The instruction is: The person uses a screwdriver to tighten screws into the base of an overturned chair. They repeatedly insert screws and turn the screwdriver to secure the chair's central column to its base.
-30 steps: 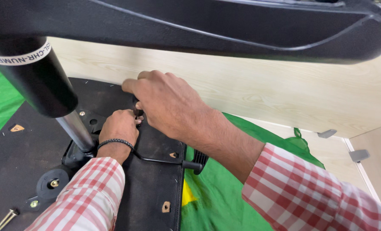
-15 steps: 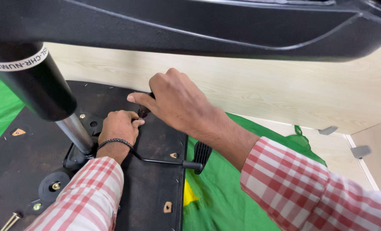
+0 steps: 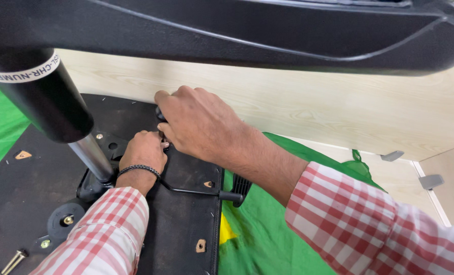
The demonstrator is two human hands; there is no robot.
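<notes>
Left of my grip, loose bolts [image 3: 13, 260] are lying on the matte black chair underside [image 3: 181, 239], beside the chrome gas cylinder [image 3: 90, 157]. My left hand [image 3: 144, 153] is curling shut just below the mechanism, seemingly steadying it; what it is pinching I cannot tell. My right hand [image 3: 199, 125] is closing over a small dark knob [image 3: 159, 113], hiding most of it. The thin metal lever [image 3: 196, 192] is running right of my left wrist toward green cloth [image 3: 267, 234].
</notes>
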